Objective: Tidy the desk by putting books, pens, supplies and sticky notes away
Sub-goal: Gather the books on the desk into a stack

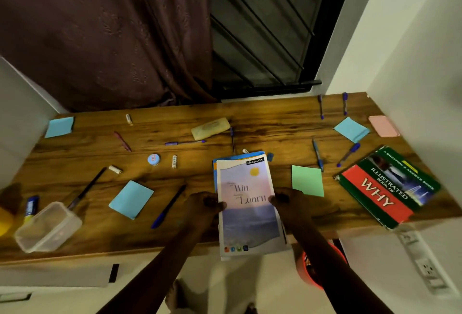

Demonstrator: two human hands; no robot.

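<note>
A pale "classmate" notebook [247,216] lies on a blue book [232,157], overhanging the wooden desk's [275,128] front edge. My left hand [203,205] grips its left edge and my right hand [287,201] grips its right edge. A red and green "WHY" book [385,188] lies at the right. Sticky note pads are scattered: blue [131,198], blue [60,126], blue [351,129], green [307,180], pink [383,126]. Several pens lie about, such as a blue pen [168,207] and a purple pen [185,142].
A clear plastic box [47,226] stands at the front left beside a glue stick [31,207]. A yellowish pouch [210,128], a round tin [153,159] and small erasers lie mid-desk. White walls flank the desk; a curtain and a barred window are behind. A red bin [312,273] is below.
</note>
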